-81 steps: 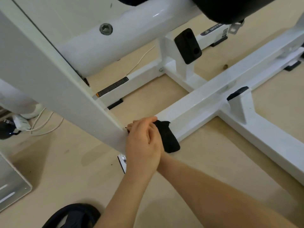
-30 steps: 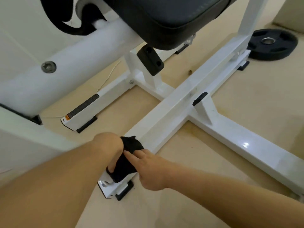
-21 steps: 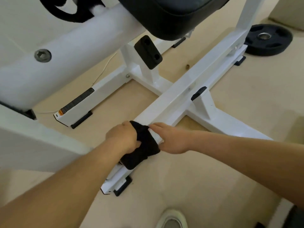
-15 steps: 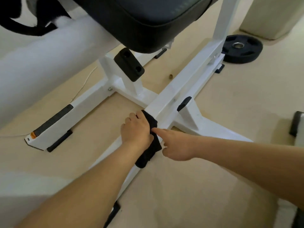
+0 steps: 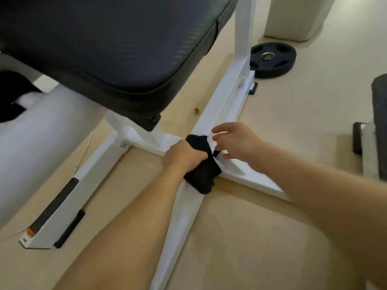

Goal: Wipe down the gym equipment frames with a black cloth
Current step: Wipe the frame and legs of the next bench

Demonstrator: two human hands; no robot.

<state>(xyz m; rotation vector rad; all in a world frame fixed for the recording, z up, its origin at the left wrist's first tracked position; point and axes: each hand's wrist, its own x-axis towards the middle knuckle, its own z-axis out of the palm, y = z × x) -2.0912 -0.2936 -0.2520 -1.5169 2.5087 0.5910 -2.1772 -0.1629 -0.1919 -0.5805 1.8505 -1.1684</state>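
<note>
Your left hand [image 5: 184, 156] grips the black cloth [image 5: 202, 174], fingers [image 5: 199, 154] curled tight round its bunched upper end. The cloth lies draped over the long white frame rail [image 5: 222, 109] on the floor [image 5: 293, 126], right where the cross members join it. Your right hand [image 5: 236, 143] sits just beside the cloth on its far side, over the same rail, its fingers spread loosely and holding nothing. It is blurred, so you cannot tell whether it touches the rail. The black seat pad [image 5: 104, 49] overhangs the frame, and a weight plate [image 5: 272, 59] lies by the rail's far end.
</note>
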